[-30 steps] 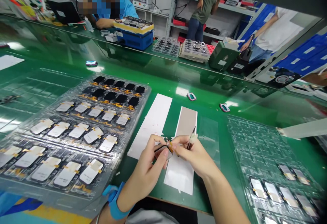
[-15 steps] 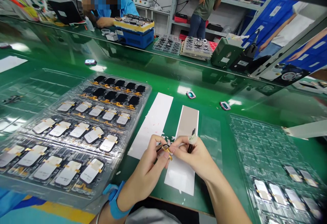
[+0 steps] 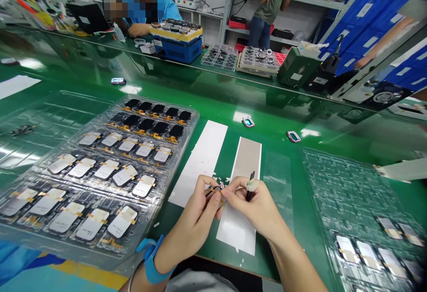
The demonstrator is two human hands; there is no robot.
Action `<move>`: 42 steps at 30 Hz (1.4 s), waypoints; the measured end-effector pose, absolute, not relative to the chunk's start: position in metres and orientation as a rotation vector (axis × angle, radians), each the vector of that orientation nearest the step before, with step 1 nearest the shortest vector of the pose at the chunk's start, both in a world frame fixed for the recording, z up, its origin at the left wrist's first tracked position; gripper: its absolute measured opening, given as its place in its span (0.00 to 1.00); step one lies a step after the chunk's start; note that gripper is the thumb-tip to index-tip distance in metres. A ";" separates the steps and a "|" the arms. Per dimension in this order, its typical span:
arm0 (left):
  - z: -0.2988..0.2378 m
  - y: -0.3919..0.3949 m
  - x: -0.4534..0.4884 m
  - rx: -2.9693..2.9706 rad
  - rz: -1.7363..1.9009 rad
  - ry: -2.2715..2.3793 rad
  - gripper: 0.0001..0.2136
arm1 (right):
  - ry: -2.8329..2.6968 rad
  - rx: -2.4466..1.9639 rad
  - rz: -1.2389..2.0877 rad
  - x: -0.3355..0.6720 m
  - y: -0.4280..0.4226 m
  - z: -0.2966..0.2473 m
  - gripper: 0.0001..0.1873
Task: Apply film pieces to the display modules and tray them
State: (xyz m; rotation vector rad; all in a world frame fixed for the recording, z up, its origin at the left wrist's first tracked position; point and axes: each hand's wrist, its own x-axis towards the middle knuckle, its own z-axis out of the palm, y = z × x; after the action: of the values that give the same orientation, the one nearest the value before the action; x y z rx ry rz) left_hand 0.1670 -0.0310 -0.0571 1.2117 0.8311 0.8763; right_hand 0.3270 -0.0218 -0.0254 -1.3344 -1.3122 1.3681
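Note:
My left hand [image 3: 191,223], a blue band on its wrist, is closed on a small dark display module [image 3: 217,189] with an orange flex cable. The thumb and fingers cover most of the part. My right hand [image 3: 260,205] meets it from the other side, thumb and index fingertip pinched at the module's edge. A slim black tool [image 3: 252,176] is tucked in the same hand and sticks up between the fingers; its kind is unclear. Below the hands lies a backing strip [image 3: 248,154], grey-brown at the far end and white nearer me. Small white scraps [image 3: 227,179] lie just beyond the fingertips.
A clear tray [image 3: 156,210] of display modules stands at left, another partly filled tray [image 3: 336,185] at right. A white sheet [image 3: 211,136] lies between. Watch-like devices [image 3: 247,122] sit farther back. Behind the raised shelf, a person in blue [image 3: 170,5] sits.
The module has turned slightly in my fingers, and its orange cable shows less. Both hands stay in nearly the same place. The view has shifted a little.

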 end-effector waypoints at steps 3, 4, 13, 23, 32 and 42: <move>-0.058 -0.030 0.167 1.221 0.877 0.836 0.08 | -1.334 -1.287 1.342 0.325 -0.021 -0.024 0.19; -0.059 -0.030 0.167 1.223 0.878 0.843 0.08 | -1.341 -1.267 1.338 0.324 -0.021 -0.024 0.18; -0.056 -0.028 0.168 1.302 0.846 0.862 0.05 | -1.333 -1.283 1.218 0.341 -0.026 -0.024 0.15; -0.042 -0.039 0.169 1.839 0.676 0.908 0.06 | -0.944 -1.464 0.716 0.360 -0.072 -0.051 0.14; -0.046 -0.041 0.172 1.304 0.751 0.878 0.09 | -1.598 -1.300 0.446 0.344 -0.089 -0.040 0.13; -0.050 -0.041 0.173 1.213 0.783 0.792 0.09 | -1.625 -1.367 0.451 0.328 -0.083 -0.039 0.04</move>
State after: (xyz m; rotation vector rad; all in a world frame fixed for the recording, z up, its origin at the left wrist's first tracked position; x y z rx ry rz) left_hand 0.1728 -0.0411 -0.0500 1.2128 0.7921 0.7835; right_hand 0.3280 -0.0829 -0.0395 -1.3668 -1.6247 0.4515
